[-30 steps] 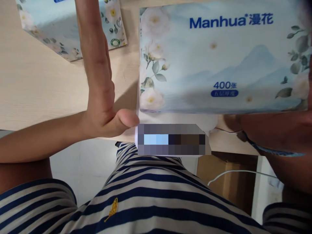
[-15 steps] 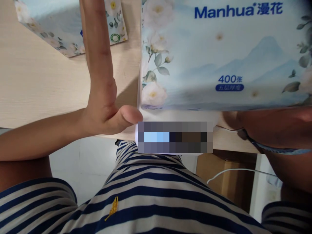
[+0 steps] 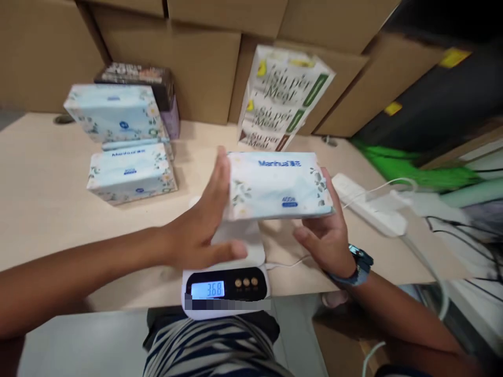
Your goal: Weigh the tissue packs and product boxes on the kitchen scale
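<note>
A pale blue, flower-printed Manhua tissue pack [image 3: 275, 186] is over the white digital scale [image 3: 251, 246]; whether its underside rests on the scale I cannot make out. The lit display reads 368. My left hand [image 3: 204, 230] is open along the pack's left end, fingers straight and thumb pointing away below it. At the opposite end, my right hand [image 3: 328, 235] has its fingers extended up along the side, partly hidden behind the pack. Its thumb stands apart beneath the front edge, and a watch [image 3: 359, 262] is on that wrist.
More tissue packs [image 3: 131, 170] are at the left, before a dark box [image 3: 135, 78]. Stacked Super Meal boxes [image 3: 283, 99] stand behind the scale, against cardboard boxes [image 3: 188, 68]. A white power strip [image 3: 369, 204] lies at the right; a cable [image 3: 288, 264] runs to the scale.
My view has drawn back and lifted, so the pack looks smaller and the scale's display, shelf of boxes and both hands show. My left hand stays open at the pack's left side.
</note>
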### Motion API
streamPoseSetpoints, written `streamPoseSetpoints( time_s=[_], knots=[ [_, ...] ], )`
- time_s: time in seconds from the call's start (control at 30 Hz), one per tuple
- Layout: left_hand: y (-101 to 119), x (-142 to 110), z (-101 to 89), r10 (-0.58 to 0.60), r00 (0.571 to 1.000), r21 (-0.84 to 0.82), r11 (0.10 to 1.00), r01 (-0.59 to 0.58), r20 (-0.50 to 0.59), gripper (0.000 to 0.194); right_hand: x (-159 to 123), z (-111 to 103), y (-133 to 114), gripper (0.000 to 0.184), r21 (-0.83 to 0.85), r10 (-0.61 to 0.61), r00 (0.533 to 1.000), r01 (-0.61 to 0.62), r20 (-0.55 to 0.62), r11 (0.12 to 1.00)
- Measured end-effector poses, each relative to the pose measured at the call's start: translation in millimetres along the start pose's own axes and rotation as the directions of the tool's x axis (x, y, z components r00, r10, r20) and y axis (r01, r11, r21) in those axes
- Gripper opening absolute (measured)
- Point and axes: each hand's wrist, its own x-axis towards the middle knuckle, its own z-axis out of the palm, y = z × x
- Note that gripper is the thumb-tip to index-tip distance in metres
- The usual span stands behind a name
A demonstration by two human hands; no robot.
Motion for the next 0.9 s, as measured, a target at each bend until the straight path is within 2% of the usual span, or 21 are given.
streamPoseSetpoints(
  time_s=[0.07,0.13,0.2,0.27,0.37,0.47,0.57,0.63,0.7,0.77,0.83,0.9],
  knots=[
    [-5,35,-6.7,-0.095,0.98,0.019,0.995,0.093,0.175,0.121,12,-25,24,0.107,-0.212,0.008,0.99,-0.038,-0.14,0.976],
    [-10,62,-9.3,-0.298,0.906,0.107,0.954,0.279,0.301,0.12,18,-47,44,0.101,-0.49,0.056,0.988,-0.121,-0.146,0.863],
    [-14,73,-8.1,-0.437,0.847,0.209,0.897,0.388,0.302,0.116,19,-58,56,0.084,-0.686,0.117,0.988,-0.154,-0.101,0.712],
    [-18,71,-6.2,-0.454,0.851,0.273,0.882,0.385,0.266,0.109,22,-58,61,0.067,-0.765,0.148,0.988,-0.132,-0.048,0.63],
    [-23,45,-8.9,-0.427,0.87,0.325,0.882,0.341,0.245,0.093,41,-43,61,0.063,-0.813,0.182,0.983,-0.082,0.03,0.577],
    [-30,1,-19.4,-0.382,0.899,0.38,0.88,0.284,0.214,0.08,75,-21,66,0.067,-0.849,0.218,0.972,-0.043,0.086,0.527],
    [-37,-47,-34.2,-0.224,0.968,0.479,0.866,0.144,0.114,0.068,110,-4,75,0.069,-0.868,0.235,0.965,-0.013,0.119,0.496],
    [-38,-70,-45.0,-0.069,0.995,0.582,0.813,0.016,0.068,0.067,128,1,80,0.07,-0.877,0.247,0.962,-0.018,0.115,0.48],
    [-38,-82,-55.9,0.073,0.996,0.683,0.726,-0.087,0.049,0.069,139,2,84,0.069,-0.885,0.261,0.96,-0.037,0.097,0.465],
    [-37,-83,-66.2,0.171,0.985,0.746,0.656,-0.117,0.005,0.067,147,2,86,0.069,-0.889,0.275,0.958,-0.06,0.076,0.453],
    [-38,-79,-76.1,0.205,0.977,0.767,0.635,-0.087,-0.059,0.063,151,1,86,0.069,-0.891,0.285,0.956,-0.075,0.063,0.447],
    [-40,-74,-86.3,0.179,0.978,0.747,0.664,-0.036,-0.112,0.057,154,2,84,0.07,-0.889,0.294,0.954,-0.083,0.06,0.45]
  ],
)
